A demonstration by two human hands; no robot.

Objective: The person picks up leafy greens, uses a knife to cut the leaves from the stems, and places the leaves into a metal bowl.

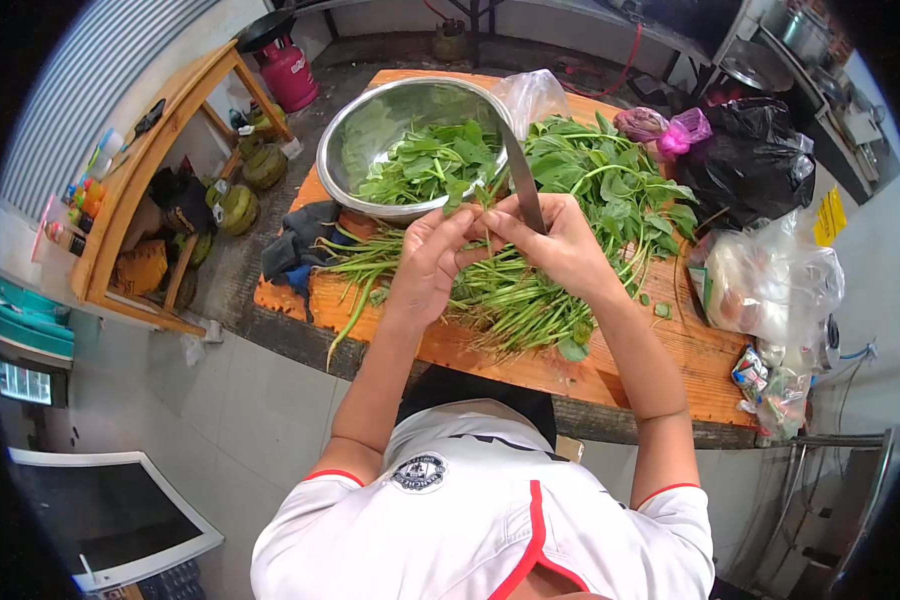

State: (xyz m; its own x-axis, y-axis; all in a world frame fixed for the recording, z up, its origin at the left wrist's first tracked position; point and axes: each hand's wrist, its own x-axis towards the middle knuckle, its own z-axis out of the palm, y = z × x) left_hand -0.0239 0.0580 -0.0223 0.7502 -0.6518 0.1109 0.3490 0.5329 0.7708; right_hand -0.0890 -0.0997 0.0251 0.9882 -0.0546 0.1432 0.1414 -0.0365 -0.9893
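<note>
- One stem point(480, 212) is pinched between both hands, just above the pile.
- The left hand point(428, 262) holds the stem.
- The right hand point(562, 248) grips one knife point(518, 165) and the stem.
- One pile point(530, 300) of greens lies on the table point(670, 355).
- One bowl point(342, 140) holds leaves point(425, 165).
- One black bag point(755, 165) sits on the right.

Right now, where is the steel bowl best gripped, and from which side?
Take the bowl by its left rim, from the left: that edge is bare and raised, while the knife in the right hand and the left hand on the stems crowd its right.
</note>
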